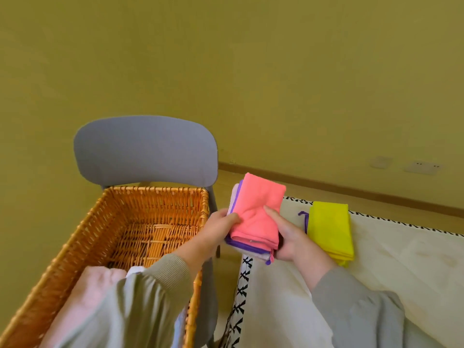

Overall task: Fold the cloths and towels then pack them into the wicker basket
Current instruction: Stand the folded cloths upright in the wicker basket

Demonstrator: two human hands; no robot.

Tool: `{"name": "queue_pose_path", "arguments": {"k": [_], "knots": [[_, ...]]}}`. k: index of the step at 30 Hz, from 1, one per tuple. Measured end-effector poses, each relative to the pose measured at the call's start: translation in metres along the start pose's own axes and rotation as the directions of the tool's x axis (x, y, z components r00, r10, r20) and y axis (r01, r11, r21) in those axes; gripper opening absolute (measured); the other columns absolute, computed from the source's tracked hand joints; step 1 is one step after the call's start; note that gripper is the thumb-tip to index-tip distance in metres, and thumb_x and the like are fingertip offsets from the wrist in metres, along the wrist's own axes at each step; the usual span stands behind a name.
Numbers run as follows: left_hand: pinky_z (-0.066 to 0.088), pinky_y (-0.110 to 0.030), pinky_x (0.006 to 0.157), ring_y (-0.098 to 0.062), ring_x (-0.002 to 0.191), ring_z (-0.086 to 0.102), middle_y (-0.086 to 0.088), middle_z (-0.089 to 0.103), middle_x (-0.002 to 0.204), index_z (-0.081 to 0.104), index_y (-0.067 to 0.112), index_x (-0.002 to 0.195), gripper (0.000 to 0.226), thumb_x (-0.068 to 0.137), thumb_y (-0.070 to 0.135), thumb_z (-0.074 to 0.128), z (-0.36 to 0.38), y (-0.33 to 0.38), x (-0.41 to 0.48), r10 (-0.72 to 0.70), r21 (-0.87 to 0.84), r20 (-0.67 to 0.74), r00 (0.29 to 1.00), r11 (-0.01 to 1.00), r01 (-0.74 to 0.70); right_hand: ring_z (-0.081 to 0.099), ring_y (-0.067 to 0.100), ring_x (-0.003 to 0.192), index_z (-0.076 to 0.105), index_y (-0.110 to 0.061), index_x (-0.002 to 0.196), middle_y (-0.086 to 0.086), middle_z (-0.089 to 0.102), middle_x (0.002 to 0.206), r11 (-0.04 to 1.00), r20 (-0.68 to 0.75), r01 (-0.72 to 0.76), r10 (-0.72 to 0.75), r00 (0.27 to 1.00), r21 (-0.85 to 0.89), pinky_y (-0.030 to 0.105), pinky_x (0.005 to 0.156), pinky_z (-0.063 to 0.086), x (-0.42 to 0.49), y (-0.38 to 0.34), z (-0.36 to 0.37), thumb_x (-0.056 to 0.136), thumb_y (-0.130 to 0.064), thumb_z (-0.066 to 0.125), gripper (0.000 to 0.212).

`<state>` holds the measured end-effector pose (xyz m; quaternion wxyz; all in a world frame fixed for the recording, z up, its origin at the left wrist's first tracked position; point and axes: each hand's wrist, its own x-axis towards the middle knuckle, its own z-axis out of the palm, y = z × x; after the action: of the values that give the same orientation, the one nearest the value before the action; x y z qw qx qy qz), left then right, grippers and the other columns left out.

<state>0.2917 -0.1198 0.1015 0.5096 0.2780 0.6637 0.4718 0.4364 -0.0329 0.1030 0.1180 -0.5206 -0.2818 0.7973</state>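
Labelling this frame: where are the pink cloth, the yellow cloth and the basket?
pink cloth (256,200), head view, middle of top face.
yellow cloth (329,227), head view, middle of top face.
basket (155,190), head view, far rim.

Single view, head-worn, wide-angle. Faces forward and down over the person's own sleeves (140,297). Closest to lens, low centre: left hand (221,228) and right hand (291,241), both gripping the folded cloths (254,212). Wicker basket (150,207) near left, covered table (381,277) near right. Chair back (145,149) beyond the basket. Far wall (276,71) fills the upper half.
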Motion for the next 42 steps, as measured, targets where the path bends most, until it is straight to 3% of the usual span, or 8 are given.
{"name": "queue_pose_path", "arguments": {"k": [10,17,20,22,24,26,30,42], "knots": [[0.056,-0.028,0.065,-0.021,0.087,0.067,-0.006,0.064,0.097,0.052,0.015,0.116,0.022,0.096,0.023,0.045,-0.098,0.007,-0.077,0.098,0.162,-0.150,0.984,0.984,-0.074,0.064,0.027,0.096,0.063,-0.008,0.109,0.013,0.071,0.098,0.974,0.170,0.219,-0.207,0.963,-0.054,0.041,0.091,0.051,-0.020,0.021,0.104,0.076,-0.020,0.072,0.036],[0.054,-0.048,0.082,-0.029,0.086,0.066,-0.003,0.065,0.085,0.064,0.012,0.100,0.028,0.088,0.035,0.053,-0.169,-0.028,-0.105,0.156,0.383,-0.289,0.944,0.923,-0.035,0.067,0.017,0.071,0.063,-0.010,0.095,0.008,0.069,0.086,0.877,0.203,0.432,-0.394,0.897,-0.210,0.028,0.063,0.057,0.003,0.060,0.169,0.083,-0.005,0.067,0.013],[0.045,-0.037,0.094,-0.026,0.113,0.055,-0.005,0.064,0.117,0.064,0.015,0.113,0.031,0.091,0.035,0.054,-0.219,-0.051,-0.107,0.433,0.794,-0.413,0.801,0.602,0.084,0.067,0.022,0.068,0.065,-0.008,0.100,0.012,0.070,0.084,0.895,0.131,0.405,-0.386,0.913,-0.189,0.031,0.063,0.057,0.026,0.077,0.185,0.082,-0.002,0.065,0.019],[0.037,-0.041,0.103,-0.029,0.133,0.037,-0.010,0.041,0.145,0.040,0.015,0.141,0.058,0.090,0.036,0.056,-0.255,-0.066,-0.105,0.401,0.853,-0.493,0.772,0.397,0.338,0.069,0.025,0.066,0.065,0.000,0.111,0.015,0.071,0.086,0.932,0.103,0.328,-0.315,0.943,-0.155,0.032,0.061,0.057,0.036,0.085,0.191,0.082,-0.003,0.064,0.029],[0.044,-0.040,0.092,-0.030,0.126,0.045,-0.011,0.044,0.141,0.021,0.013,0.148,0.072,0.091,0.039,0.056,-0.281,-0.075,-0.098,0.116,0.745,-0.601,0.791,0.441,0.501,0.068,0.029,0.071,0.064,0.004,0.114,0.020,0.069,0.095,0.963,0.112,0.241,-0.228,0.967,-0.117,0.036,0.070,0.058,0.043,0.092,0.197,0.082,-0.006,0.062,0.034],[0.049,-0.032,0.068,-0.024,0.090,0.060,-0.006,0.060,0.101,0.045,0.007,0.132,0.053,0.090,0.037,0.057,-0.291,-0.078,-0.088,-0.106,0.603,-0.599,0.793,0.593,0.535,0.068,0.031,0.074,0.066,0.005,0.106,0.022,0.067,0.095,0.981,0.163,0.185,-0.173,0.971,-0.062,0.039,0.074,0.058,0.046,0.097,0.205,0.085,-0.007,0.056,0.027],[0.037,-0.025,0.043,-0.016,0.060,0.052,-0.002,0.055,0.075,0.058,0.011,0.090,0.008,0.086,0.015,0.053,-0.295,-0.083,-0.075,-0.057,0.558,-0.591,0.805,0.691,0.459,0.068,0.031,0.073,0.064,0.004,0.093,0.022,0.064,0.088,0.988,0.206,0.140,-0.151,0.967,0.066,0.039,0.066,0.060,0.062,0.096,0.221,0.089,-0.008,0.042,0.026],[0.049,-0.031,0.068,-0.030,0.089,0.061,-0.004,0.056,0.089,0.059,0.016,0.105,0.023,0.083,0.016,0.053,-0.298,-0.092,-0.066,0.030,0.626,-0.573,0.819,0.661,0.414,0.062,0.032,0.084,0.054,-0.003,0.122,0.020,0.066,0.094,0.975,-0.013,0.100,-0.105,0.994,-0.200,0.045,0.081,0.049,0.146,0.132,0.273,0.093,-0.009,0.048,0.030]]}}
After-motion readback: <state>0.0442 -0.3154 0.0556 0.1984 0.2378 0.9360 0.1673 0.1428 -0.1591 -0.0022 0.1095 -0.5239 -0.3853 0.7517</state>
